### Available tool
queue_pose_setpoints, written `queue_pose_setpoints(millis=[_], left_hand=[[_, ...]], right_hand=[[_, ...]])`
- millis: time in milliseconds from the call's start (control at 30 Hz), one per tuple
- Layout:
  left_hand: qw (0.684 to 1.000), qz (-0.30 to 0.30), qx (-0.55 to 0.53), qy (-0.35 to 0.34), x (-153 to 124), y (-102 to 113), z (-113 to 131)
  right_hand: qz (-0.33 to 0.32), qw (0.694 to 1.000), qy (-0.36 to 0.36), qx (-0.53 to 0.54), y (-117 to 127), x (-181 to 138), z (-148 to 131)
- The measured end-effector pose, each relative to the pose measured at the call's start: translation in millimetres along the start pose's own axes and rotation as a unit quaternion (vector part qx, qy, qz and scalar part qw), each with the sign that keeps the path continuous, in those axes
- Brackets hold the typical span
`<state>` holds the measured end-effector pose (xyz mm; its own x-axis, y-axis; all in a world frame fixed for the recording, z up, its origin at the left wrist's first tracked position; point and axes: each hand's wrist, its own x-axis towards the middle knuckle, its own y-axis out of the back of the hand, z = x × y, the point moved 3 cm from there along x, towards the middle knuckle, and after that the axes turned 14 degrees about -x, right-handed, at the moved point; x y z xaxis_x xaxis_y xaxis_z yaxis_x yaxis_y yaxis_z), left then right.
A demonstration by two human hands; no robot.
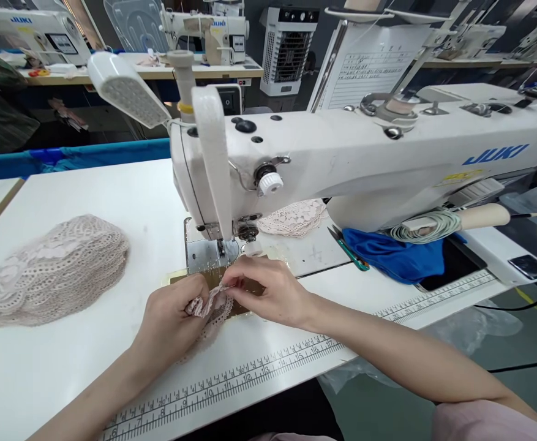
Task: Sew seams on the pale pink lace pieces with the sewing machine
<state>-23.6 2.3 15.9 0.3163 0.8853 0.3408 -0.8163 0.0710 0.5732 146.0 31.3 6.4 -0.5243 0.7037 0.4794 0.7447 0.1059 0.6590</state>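
A pale pink lace piece is bunched between my two hands, just in front of the sewing machine's presser foot. My left hand is closed around its gathered left part, and some lace hangs below the fist. With thumb and index finger, my right hand pinches the lace's upper right end. Both hands are over a brownish plate at the needle area. The white sewing machine stands directly behind my hands.
A pile of matching lace lies at the left; more lace sits behind the needle. Thread snips, a blue cloth and a coil of cord are at the right. A printed ruler runs along the table's front edge.
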Motion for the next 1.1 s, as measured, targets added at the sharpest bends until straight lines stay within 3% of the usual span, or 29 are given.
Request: queue_pose_setpoints(millis=[333,500,667,800,933,1100], left_hand=[[1.0,-0.003,-0.007,-0.014,-1.8,0.6,-2.2],[1.0,-0.008,0.001,0.0,-3.8,1.6,-3.7],[0.999,-0.006,0.022,-0.031,-4.5,2.5,-0.8],[1.0,-0.002,0.007,0.0,-6.6,2.9,-0.5],[0.998,-0.049,-0.038,-0.012,-11.1,-0.2,-0.7],[0.996,-0.06,-0.047,-0.046,-15.6,-0.9,2.5]], right_hand=[[-0.012,0.998,0.035,-0.045,-0.7,-1.8,-1.4],[0.017,0.993,0.083,-0.084,0.3,-2.2,-4.3],[0.048,0.975,0.132,-0.17,-0.1,-5.5,-5.0],[0.088,0.93,0.245,-0.259,5.2,-10.2,-10.0],[0.133,0.855,0.387,-0.318,12.0,-15.7,-18.8],[0.176,0.804,0.447,-0.351,15.5,-17.5,-25.1]])
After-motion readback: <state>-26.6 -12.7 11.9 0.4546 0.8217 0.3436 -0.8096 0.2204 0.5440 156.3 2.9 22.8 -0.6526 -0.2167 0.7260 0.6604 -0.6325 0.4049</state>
